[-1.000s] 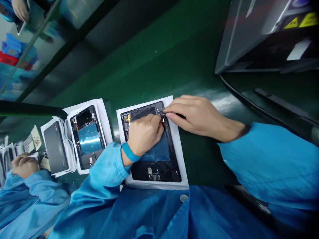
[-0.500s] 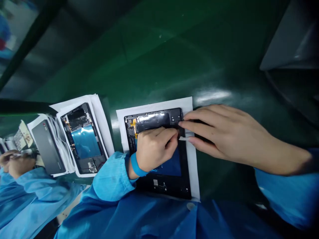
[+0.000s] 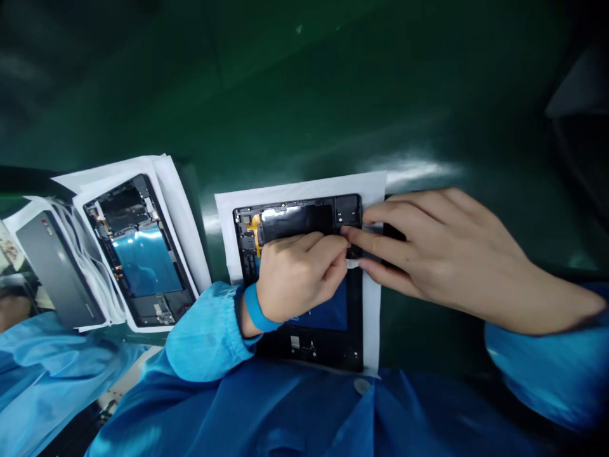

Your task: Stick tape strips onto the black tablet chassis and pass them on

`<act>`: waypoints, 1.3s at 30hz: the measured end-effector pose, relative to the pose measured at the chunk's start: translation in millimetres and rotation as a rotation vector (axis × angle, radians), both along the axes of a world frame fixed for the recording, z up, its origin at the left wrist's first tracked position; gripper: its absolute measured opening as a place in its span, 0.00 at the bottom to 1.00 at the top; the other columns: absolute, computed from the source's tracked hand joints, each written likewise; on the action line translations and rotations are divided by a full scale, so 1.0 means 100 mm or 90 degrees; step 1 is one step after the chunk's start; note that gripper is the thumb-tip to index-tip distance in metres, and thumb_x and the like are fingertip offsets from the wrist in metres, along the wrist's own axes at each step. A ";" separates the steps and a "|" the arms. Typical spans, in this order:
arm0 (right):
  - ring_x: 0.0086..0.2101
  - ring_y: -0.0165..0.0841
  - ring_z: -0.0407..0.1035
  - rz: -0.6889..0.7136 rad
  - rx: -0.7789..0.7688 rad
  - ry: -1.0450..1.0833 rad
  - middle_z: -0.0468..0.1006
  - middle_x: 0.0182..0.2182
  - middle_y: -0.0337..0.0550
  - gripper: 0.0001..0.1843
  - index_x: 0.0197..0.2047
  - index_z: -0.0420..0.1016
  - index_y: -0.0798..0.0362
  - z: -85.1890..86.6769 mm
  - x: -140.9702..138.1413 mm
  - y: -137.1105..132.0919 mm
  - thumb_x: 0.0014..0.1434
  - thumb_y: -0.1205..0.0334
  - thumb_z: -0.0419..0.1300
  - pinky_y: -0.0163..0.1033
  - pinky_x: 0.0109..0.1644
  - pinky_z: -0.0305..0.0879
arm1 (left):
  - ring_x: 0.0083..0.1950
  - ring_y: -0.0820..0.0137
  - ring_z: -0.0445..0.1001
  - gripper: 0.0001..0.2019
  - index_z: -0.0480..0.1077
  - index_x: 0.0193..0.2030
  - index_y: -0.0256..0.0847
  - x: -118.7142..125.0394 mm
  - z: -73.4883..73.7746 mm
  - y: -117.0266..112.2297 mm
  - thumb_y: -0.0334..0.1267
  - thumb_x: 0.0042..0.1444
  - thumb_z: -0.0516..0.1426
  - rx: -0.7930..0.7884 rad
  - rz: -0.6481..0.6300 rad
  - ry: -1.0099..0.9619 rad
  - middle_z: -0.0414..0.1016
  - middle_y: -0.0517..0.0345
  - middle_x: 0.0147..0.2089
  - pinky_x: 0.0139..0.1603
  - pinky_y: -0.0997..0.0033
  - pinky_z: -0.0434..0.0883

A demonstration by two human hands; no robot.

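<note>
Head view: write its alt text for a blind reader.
The left hand, blue band at its wrist, and the right hand work at the upper right of an opened tablet on white paper. A second opened tablet lies to the left.

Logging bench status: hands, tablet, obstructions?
Left hand curled over open tablet. Right hand at its right edge, near white strip. Left hand blocks view of tablet's middle.

Towards the near edge of the green surface (image 3: 304,95), an opened tablet (image 3: 126,209) with a shiny blue panel (image 3: 147,261) lies on white sheets (image 3: 179,212). Just left of it I see a grey closed tablet (image 3: 61,266). A co-worker's blue sleeve (image 3: 52,362) crosses that edge; towards the right edge sits a blurred grey shape (image 3: 578,86).
</note>
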State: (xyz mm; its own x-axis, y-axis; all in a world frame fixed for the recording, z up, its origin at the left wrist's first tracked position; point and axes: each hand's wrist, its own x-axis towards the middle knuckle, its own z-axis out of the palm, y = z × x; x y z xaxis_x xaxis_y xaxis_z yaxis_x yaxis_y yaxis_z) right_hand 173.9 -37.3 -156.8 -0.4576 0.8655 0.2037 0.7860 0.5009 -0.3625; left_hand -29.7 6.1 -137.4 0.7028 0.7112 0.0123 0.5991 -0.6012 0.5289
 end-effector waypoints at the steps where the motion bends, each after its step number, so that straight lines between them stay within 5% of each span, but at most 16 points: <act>1: 0.44 0.42 0.69 0.011 0.021 -0.010 0.78 0.43 0.45 0.15 0.50 0.74 0.48 0.00 0.00 0.00 0.66 0.54 0.52 0.47 0.40 0.60 | 0.25 0.76 0.68 0.09 0.73 0.32 0.39 0.00 0.00 0.00 0.32 0.62 0.53 -0.003 0.012 -0.002 0.70 0.63 0.24 0.29 0.74 0.63; 9: 0.43 0.45 0.69 0.062 0.106 -0.091 0.76 0.40 0.52 0.17 0.49 0.75 0.59 0.06 -0.05 -0.09 0.65 0.57 0.54 0.47 0.45 0.62 | 0.34 0.69 0.68 0.08 0.74 0.31 0.43 -0.01 0.01 0.05 0.35 0.60 0.56 0.018 0.052 0.043 0.72 0.62 0.28 0.37 0.65 0.58; 20: 0.43 0.44 0.72 0.054 0.129 -0.096 0.78 0.38 0.49 0.16 0.49 0.75 0.59 0.07 -0.08 -0.12 0.62 0.58 0.59 0.46 0.43 0.66 | 0.38 0.67 0.68 0.06 0.75 0.33 0.44 -0.01 0.02 0.06 0.34 0.59 0.57 -0.021 0.076 0.042 0.74 0.62 0.31 0.39 0.64 0.55; 24: 0.35 0.36 0.73 -0.016 0.138 0.013 0.80 0.38 0.46 0.14 0.48 0.75 0.58 0.07 -0.06 -0.11 0.60 0.62 0.62 0.40 0.38 0.67 | 0.38 0.67 0.68 0.07 0.75 0.34 0.44 -0.02 0.01 0.06 0.35 0.60 0.56 -0.010 0.071 0.040 0.75 0.61 0.32 0.39 0.63 0.55; 28: 0.27 0.30 0.71 -0.102 0.160 -0.031 0.81 0.36 0.41 0.13 0.47 0.75 0.58 0.10 -0.13 -0.08 0.59 0.64 0.63 0.37 0.27 0.61 | 0.38 0.67 0.68 0.07 0.75 0.34 0.43 -0.02 0.00 0.05 0.35 0.61 0.56 -0.001 0.068 0.033 0.75 0.60 0.33 0.39 0.63 0.56; 39: 0.29 0.31 0.70 -0.110 0.153 -0.089 0.81 0.35 0.43 0.11 0.44 0.75 0.58 0.07 -0.20 -0.01 0.57 0.65 0.64 0.38 0.27 0.58 | 0.36 0.67 0.66 0.07 0.75 0.34 0.43 -0.05 -0.04 0.07 0.35 0.62 0.56 0.030 0.051 0.001 0.75 0.61 0.32 0.39 0.61 0.57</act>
State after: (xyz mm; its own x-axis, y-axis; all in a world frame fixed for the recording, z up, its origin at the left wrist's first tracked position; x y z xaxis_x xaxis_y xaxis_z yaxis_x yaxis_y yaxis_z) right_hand 153.5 -37.9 -149.4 -0.3455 0.8677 0.3573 0.9009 0.4133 -0.1326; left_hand -35.0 12.9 -141.5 0.6433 0.7642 0.0466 0.6473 -0.5753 0.5000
